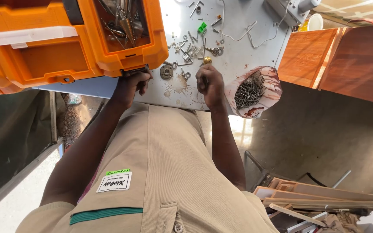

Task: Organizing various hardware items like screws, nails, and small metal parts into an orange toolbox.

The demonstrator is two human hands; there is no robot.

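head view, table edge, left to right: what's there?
orange toolbox → left hand → round metal disc → right hand → bag of nails → wooden panel

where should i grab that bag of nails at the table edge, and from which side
Take the nail bag by its rolled rim, on the side away from the right hand. Its mouth is open with loose nails heaped inside, and it seems to overhang the table edge, so probably support it from beneath and keep the mouth upward.
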